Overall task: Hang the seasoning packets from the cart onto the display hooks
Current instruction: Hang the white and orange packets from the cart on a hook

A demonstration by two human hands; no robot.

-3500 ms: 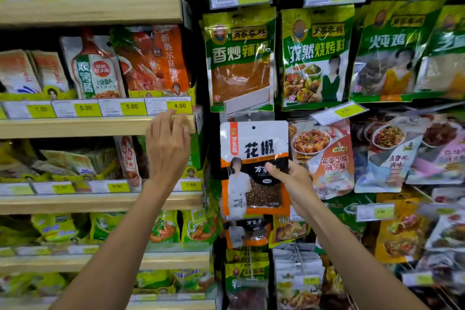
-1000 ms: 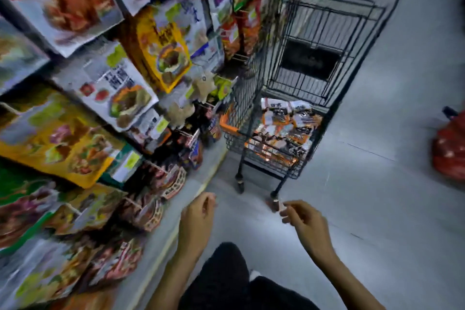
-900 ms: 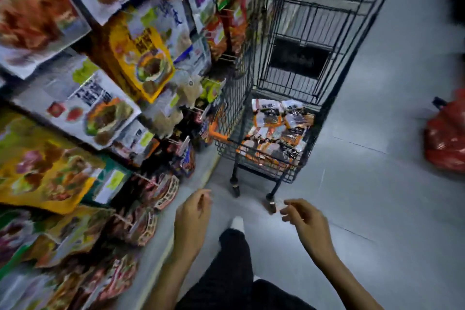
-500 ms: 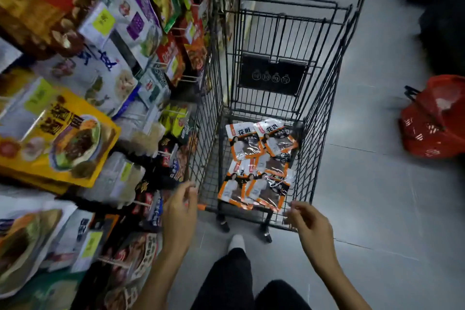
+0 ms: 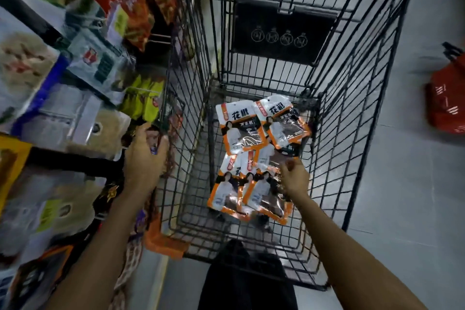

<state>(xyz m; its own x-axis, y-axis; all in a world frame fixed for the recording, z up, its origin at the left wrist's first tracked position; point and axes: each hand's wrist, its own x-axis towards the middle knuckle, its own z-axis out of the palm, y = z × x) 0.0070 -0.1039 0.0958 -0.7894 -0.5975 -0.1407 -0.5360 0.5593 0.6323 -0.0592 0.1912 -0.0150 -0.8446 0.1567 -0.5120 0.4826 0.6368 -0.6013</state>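
Several orange, white and black seasoning packets (image 5: 242, 131) lie in a loose pile on the floor of the black wire cart (image 5: 334, 113). My right hand (image 5: 295, 180) reaches down into the cart. Its thumb and fingertips pinch the top edge of one of the nearer packets (image 5: 261, 191). My left hand (image 5: 144, 158) is at the cart's left rim with its fingers curled round the wire. The display (image 5: 83, 118) with hanging packets runs along the left, blurred, and its hooks are hard to make out.
The cart stands close against the display, with an orange corner guard (image 5: 164, 241) near me. A red shopping basket (image 5: 445, 98) sits on the grey floor at the right. My leg in dark trousers (image 5: 244, 282) is just behind the cart.
I have turned from the hooks and stepped up to the cart. My right hand has dropped from the rim into the cart onto a packet. My left hand has taken the left rim.
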